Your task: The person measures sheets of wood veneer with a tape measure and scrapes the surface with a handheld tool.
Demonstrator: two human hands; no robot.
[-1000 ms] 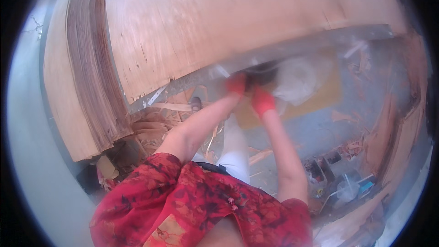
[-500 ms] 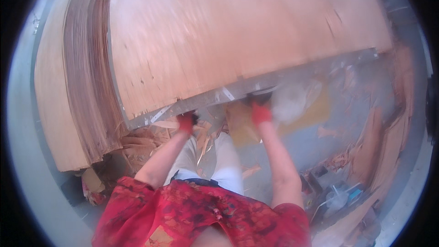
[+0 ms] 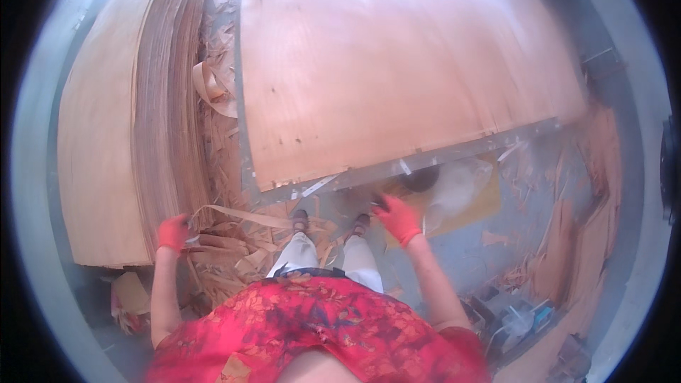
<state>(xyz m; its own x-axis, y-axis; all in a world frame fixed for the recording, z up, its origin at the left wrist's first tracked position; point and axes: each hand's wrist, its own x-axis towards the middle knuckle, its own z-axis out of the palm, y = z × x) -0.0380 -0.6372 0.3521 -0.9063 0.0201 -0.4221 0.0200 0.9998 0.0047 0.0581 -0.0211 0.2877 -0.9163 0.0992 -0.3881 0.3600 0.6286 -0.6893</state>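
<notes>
Head view: my right hand (image 3: 397, 218) is nearer the pale sheet (image 3: 397, 64) lying far of it on the bench (image 3: 454, 151), my left hand (image 3: 174, 232) by the near end of the near-to-far veneer stack (image 3: 170, 120), can't tell if fingers are clamped.

L hand (image 3: 174, 233), red-gloved, is at near R corner of veneer stack (image 3: 170, 113), contact unclear. R hand (image 3: 394, 217), also gloved, is just nearside of table (image 3: 447, 155) w/ pale wood sheet (image 3: 411, 64) atop; grip blurred. Floor scraps (image 3: 248, 261) lie betw. hands; yellow board (image 3: 484, 202) w/ clear plastic (image 3: 454, 186) at R.
</notes>
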